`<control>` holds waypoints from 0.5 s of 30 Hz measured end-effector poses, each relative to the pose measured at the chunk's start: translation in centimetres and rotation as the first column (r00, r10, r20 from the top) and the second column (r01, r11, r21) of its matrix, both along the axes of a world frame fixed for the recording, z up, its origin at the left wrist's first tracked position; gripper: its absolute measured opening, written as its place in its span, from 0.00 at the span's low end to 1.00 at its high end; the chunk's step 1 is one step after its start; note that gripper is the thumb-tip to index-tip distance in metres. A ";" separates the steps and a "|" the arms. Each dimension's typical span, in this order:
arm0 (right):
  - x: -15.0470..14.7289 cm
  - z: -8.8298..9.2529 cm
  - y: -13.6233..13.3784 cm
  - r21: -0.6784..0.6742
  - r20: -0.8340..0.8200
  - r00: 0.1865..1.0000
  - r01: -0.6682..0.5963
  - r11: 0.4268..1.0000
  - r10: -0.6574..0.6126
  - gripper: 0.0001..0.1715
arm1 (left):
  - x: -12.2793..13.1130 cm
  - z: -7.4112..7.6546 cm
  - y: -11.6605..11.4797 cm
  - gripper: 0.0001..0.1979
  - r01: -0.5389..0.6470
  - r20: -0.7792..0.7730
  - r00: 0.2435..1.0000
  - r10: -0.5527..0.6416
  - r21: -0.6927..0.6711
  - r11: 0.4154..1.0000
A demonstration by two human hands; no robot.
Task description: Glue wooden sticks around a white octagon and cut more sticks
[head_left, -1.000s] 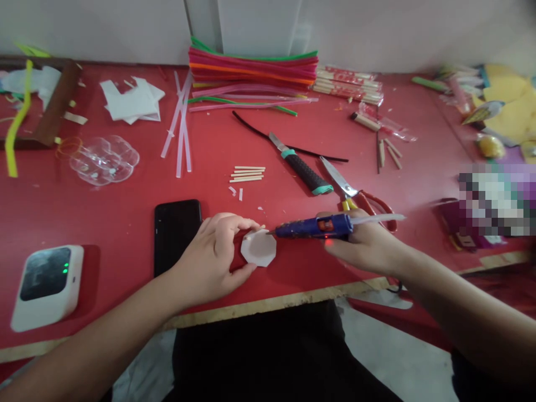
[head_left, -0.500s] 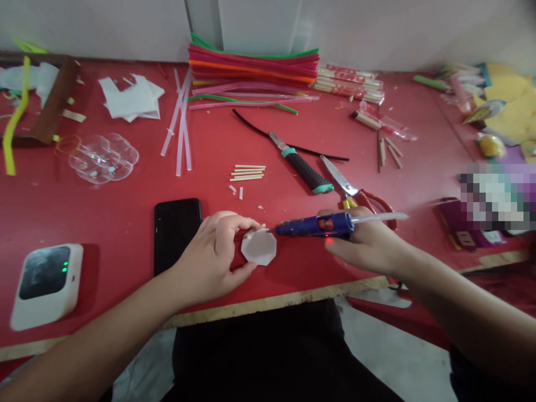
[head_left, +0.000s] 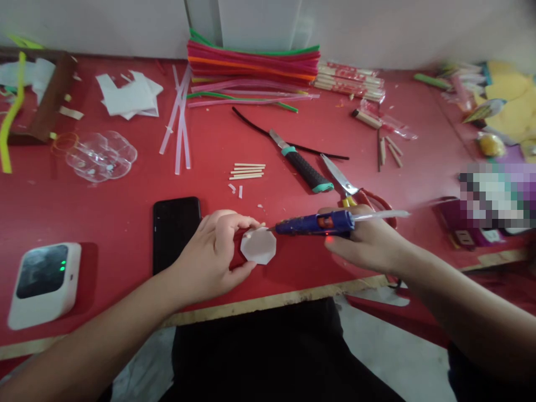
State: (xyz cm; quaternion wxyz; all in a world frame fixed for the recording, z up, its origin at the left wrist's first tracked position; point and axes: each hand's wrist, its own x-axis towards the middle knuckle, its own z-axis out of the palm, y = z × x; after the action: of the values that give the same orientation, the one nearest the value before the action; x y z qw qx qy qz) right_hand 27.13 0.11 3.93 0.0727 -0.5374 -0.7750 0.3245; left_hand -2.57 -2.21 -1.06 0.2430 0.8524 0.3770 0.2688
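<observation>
Between the thumb and fingers of my left hand is a small white octagonal piece, held just above the table's front part. A tiny pale stick end shows at its upper edge, partly hidden by my fingertips. My right hand is wrapped around a blue hot glue gun with a small red light on. Its nozzle points left and meets the upper right edge of the octagon. A translucent glue stick juts from the gun's back end.
Beyond my hands lie short wooden sticks, a utility knife and red-handled scissors. A black phone and a white device are at left. Pipe cleaners are stacked at the back, near pink glue sticks and white paper.
The view has shifted very slightly. Both hands, the octagonal piece and the glue gun hold nearly the same positions, with the nozzle still at the octagon's edge.
</observation>
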 end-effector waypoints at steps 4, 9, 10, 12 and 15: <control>-0.3 0.1 0.1 -0.001 0.017 1.000 0.002 1.000 -0.002 0.07 | -0.1 0.0 0.0 0.30 0.004 0.001 1.000 -0.004 -0.007 1.000; -0.5 0.4 0.2 0.008 0.038 0.999 -0.009 1.000 0.009 0.07 | -0.1 -0.1 -0.1 0.30 0.000 -0.001 1.000 0.000 0.001 1.000; -0.5 0.4 0.2 0.014 0.050 0.999 -0.010 1.000 0.009 0.08 | -0.1 -0.1 -0.1 0.30 0.000 0.000 1.000 0.000 0.003 1.000; -0.5 0.5 0.3 0.020 0.078 0.997 -0.014 1.000 0.012 0.07 | -0.1 -0.2 0.0 0.30 0.002 0.001 1.000 -0.002 0.006 1.000; -0.6 0.6 0.3 0.018 0.106 0.994 -0.025 1.000 0.023 0.07 | 0.0 -0.2 0.0 0.31 0.004 0.000 1.000 -0.004 0.003 1.000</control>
State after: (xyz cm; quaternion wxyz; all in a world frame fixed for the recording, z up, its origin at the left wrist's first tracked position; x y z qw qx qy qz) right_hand 26.55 0.45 4.56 0.0330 -0.5435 -0.7874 0.2890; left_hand -2.62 -2.24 -1.21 0.2424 0.8534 0.3750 0.2689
